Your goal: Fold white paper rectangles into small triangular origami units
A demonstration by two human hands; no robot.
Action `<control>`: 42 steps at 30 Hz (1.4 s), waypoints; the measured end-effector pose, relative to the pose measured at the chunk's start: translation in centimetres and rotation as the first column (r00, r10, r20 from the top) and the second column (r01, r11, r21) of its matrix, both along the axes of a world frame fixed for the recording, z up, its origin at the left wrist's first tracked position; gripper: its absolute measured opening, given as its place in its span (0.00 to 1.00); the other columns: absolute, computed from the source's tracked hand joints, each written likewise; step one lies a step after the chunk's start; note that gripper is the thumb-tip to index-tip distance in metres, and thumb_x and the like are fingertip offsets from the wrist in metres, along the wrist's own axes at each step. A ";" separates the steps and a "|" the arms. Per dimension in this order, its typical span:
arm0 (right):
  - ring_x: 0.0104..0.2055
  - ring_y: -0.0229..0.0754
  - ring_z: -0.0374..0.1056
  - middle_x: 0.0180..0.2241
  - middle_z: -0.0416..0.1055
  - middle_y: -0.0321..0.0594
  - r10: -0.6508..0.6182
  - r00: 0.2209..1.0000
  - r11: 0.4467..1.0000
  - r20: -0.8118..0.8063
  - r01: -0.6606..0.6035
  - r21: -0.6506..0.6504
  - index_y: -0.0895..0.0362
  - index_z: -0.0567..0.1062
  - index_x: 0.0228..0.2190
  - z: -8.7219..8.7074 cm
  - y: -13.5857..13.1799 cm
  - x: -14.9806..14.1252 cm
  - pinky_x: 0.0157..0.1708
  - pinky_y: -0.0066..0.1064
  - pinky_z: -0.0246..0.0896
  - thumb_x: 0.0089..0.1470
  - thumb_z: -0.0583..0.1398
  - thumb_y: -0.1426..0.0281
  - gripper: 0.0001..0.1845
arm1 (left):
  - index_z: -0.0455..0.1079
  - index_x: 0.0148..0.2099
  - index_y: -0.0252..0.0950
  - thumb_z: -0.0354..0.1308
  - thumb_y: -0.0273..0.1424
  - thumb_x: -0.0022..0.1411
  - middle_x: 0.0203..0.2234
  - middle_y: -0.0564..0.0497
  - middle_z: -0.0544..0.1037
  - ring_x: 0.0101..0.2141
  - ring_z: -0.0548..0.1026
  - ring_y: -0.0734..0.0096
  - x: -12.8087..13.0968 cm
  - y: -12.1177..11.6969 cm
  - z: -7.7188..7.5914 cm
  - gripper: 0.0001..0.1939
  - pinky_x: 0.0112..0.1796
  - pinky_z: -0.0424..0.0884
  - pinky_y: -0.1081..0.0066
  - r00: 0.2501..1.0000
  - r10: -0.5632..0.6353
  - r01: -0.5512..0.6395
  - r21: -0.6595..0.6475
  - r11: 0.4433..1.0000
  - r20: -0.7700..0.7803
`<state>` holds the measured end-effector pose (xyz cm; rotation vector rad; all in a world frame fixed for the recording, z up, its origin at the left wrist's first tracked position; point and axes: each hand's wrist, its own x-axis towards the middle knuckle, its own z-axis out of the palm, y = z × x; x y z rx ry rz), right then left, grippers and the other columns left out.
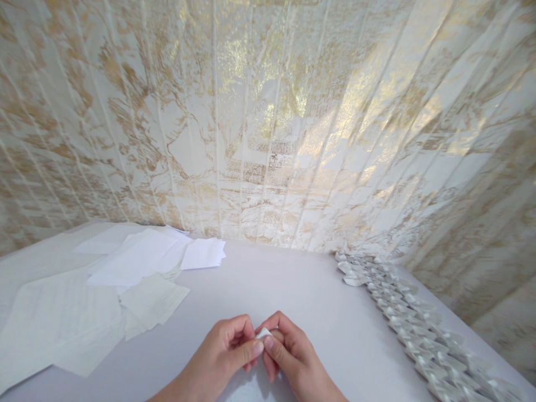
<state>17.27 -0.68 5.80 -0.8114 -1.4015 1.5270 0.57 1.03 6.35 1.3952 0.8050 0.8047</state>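
Note:
Between my two hands, low in the middle of the head view, is a small folded piece of paper (263, 333). Only its white pointed top shows; fingers cover the rest. My left hand (234, 343) pinches it from the left, thumb against its near side and fingers curled behind. From the right, my right hand (287, 346) pinches the same piece, its thumb tip close to the left thumb. Both hands are just above the white table (268, 285).
Loose printed sheets (67, 312) overlap on the left, with blank white sheets (142, 254) and a small paper stack (203, 253) behind them. Many folded paper pieces (419, 324) form long rows along the right edge. A gold-patterned wall (259, 139) rises behind the table.

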 end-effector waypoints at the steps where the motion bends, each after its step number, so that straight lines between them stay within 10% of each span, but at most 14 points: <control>1: 0.20 0.33 0.55 0.18 0.62 0.28 -0.010 1.000 1.000 0.013 0.010 0.004 0.57 0.66 0.34 -0.2 0.0 0.0 0.25 0.27 0.49 0.58 0.59 0.47 0.24 | 0.59 0.26 0.39 0.59 0.48 0.59 0.18 0.58 0.66 0.24 0.63 0.72 0.0 0.0 -0.1 0.21 0.28 0.57 0.72 1.000 0.003 -0.003 0.007 1.000 -0.004; 15: 0.26 0.37 0.58 0.23 0.63 0.30 -0.102 0.973 0.980 0.205 0.063 0.188 0.56 0.63 0.48 -0.8 0.1 0.6 0.30 0.29 0.55 0.65 0.51 0.50 0.23 | 0.64 0.32 0.38 0.55 0.42 0.66 0.26 0.54 0.75 0.32 0.72 0.66 -0.4 0.3 0.1 0.15 0.36 0.63 0.70 0.999 -0.029 0.030 0.077 0.997 -0.016; 25: 0.27 0.37 0.62 0.25 0.65 0.30 -0.176 0.900 0.936 0.400 0.027 0.352 0.53 0.62 0.46 -0.8 -0.2 1.0 0.31 0.28 0.56 0.69 0.47 0.60 0.12 | 0.62 0.29 0.40 0.52 0.39 0.64 0.22 0.58 0.68 0.27 0.67 0.68 -0.6 -0.1 0.8 0.13 0.31 0.60 0.72 0.934 0.155 -0.068 0.266 0.962 -0.322; 42: 0.37 0.43 0.66 0.35 0.69 0.38 -0.405 0.716 0.886 0.568 0.153 0.438 0.56 0.69 0.35 -1.0 0.3 0.9 0.38 0.32 0.60 0.52 0.56 0.85 0.13 | 0.64 0.47 0.43 0.53 0.33 0.65 0.37 0.54 0.75 0.38 0.73 0.66 -1.0 0.2 -0.9 0.08 0.42 0.66 0.70 0.895 0.216 -0.027 0.437 0.899 -0.390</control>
